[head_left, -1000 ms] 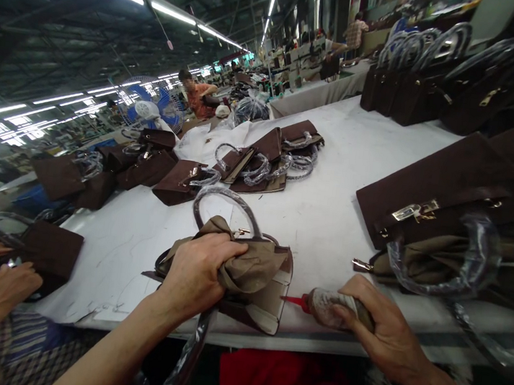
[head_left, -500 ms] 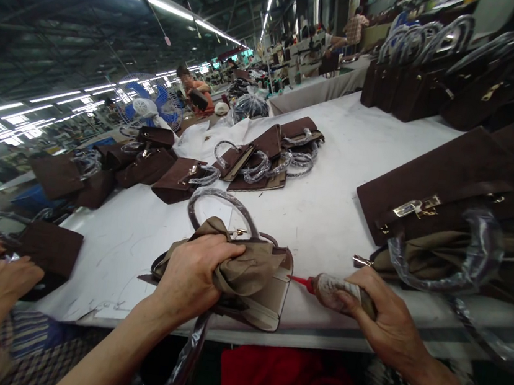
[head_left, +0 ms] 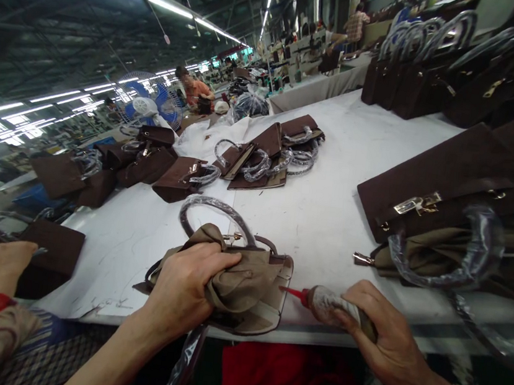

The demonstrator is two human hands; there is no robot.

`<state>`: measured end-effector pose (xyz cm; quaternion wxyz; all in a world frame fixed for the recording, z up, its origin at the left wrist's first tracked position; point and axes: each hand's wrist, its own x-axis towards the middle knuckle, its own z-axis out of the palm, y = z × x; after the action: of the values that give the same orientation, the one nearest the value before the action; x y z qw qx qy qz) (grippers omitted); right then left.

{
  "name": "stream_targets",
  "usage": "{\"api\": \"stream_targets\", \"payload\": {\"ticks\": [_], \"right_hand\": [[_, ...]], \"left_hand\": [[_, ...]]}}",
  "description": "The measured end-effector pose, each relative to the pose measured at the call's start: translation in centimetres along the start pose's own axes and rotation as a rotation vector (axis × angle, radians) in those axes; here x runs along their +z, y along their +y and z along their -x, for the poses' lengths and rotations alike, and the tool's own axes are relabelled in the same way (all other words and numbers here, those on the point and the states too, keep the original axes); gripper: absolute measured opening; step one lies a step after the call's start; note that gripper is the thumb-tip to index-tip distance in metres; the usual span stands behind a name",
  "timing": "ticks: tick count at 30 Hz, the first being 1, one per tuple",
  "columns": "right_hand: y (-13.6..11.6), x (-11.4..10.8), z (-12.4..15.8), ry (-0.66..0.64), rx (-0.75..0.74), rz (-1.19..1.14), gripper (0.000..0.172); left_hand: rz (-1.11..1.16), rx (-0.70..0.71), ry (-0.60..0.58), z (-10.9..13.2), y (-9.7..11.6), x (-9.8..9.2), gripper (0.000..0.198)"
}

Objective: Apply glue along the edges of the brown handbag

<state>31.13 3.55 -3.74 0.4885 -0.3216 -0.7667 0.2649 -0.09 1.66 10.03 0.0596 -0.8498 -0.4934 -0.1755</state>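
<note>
My left hand is closed on the bunched tan lining of a brown handbag, which lies at the table's front edge with its inside turned toward the right. One plastic-wrapped handle arches up behind the bag; another hangs down below the table edge. In my right hand is a glue bottle with a thin red nozzle, the fingers wrapped round its body. The nozzle tip points left at the bag's open edge, where a pale panel shows. Whether the tip touches the panel I cannot tell.
A large brown bag with a gold clasp lies at the right. Several flat handbags lie mid-table, and several upright ones stand at the back right. At the left, a co-worker's hands handle another bag.
The red nozzle has moved slightly left and down, over the bag's inner edge. My left hand and the bag's handle have shifted a little left. The co-worker's hands have also moved.
</note>
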Motion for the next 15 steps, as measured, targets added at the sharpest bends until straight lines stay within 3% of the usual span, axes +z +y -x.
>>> {"api": "stream_targets", "payload": {"ticks": [2, 7, 12, 15], "right_hand": [[0.0, -0.1, 0.0, 0.023, -0.009, 0.024, 0.005], [-0.2, -0.5, 0.1, -0.128, 0.044, -0.063, 0.011], [0.2, -0.4, 0.1, 0.017, 0.065, -0.014, 0.007], [0.0, -0.4, 0.0, -0.091, 0.072, -0.053, 0.010]], "left_hand": [[-0.002, 0.002, -0.001, 0.3, 0.2, -0.2, 0.026], [0.034, -0.007, -0.010, 1.4, 0.6, -0.5, 0.024], [0.067, -0.030, -0.020, 2.2, 0.9, -0.7, 0.023], [0.085, -0.036, -0.016, 2.4, 1.1, -0.9, 0.023]]}}
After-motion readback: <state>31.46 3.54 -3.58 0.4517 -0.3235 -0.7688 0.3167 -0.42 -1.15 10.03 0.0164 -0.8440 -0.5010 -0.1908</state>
